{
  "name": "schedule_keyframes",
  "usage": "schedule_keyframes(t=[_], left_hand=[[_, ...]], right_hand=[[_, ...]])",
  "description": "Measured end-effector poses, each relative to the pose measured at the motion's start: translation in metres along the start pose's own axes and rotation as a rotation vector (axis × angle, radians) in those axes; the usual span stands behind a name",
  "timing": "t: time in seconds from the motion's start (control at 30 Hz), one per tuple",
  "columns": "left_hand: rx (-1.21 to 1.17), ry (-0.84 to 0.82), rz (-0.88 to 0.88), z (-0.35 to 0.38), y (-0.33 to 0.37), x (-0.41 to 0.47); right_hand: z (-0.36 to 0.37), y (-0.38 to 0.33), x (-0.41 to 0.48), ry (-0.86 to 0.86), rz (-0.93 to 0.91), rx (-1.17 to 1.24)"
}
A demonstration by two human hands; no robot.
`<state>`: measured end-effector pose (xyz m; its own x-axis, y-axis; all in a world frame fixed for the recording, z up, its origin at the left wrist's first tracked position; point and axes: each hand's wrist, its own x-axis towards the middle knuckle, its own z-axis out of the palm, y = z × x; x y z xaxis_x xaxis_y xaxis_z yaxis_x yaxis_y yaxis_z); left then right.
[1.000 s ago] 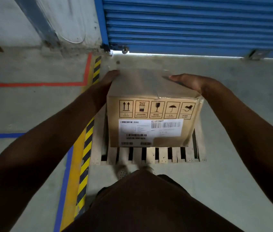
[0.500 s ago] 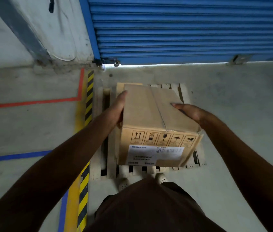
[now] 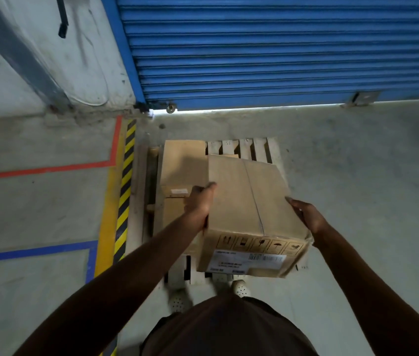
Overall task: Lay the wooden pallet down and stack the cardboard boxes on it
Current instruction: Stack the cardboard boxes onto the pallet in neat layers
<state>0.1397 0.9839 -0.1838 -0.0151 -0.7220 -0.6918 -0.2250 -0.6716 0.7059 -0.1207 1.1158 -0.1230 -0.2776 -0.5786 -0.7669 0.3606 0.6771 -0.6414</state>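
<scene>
Cardboard box (image 3: 244, 201) has dropped lower toward the wooden pallet (image 3: 259, 150).

Dim scene; bright daylight strip under shutter (image 3: 267, 47); wide-angle edge bending.
</scene>
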Motion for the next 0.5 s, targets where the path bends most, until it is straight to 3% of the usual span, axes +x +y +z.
schedule_keyframes(t=[0.1,0.2,0.27,0.4,0.5], left_hand=[[0.032,0.005,0.031,0.031,0.019,-0.045],[0.047,-0.229,0.040,0.058,0.018,-0.058],[0.054,-0.300,0.076,0.071,0.013,-0.051],[0.280,-0.145,0.173,0.087,0.004,-0.011],[0.321,-0.082,0.270,0.091,0.010,0.025]], right_hand=[[-0.025,0.007,0.009,-0.050,0.077,0.031],[-0.053,0.014,0.024,-0.108,0.221,0.006],[-0.066,0.013,0.040,-0.151,0.326,-0.062],[-0.068,-0.013,0.066,-0.162,0.455,-0.224],[-0.061,-0.027,0.096,-0.161,0.476,-0.238]])
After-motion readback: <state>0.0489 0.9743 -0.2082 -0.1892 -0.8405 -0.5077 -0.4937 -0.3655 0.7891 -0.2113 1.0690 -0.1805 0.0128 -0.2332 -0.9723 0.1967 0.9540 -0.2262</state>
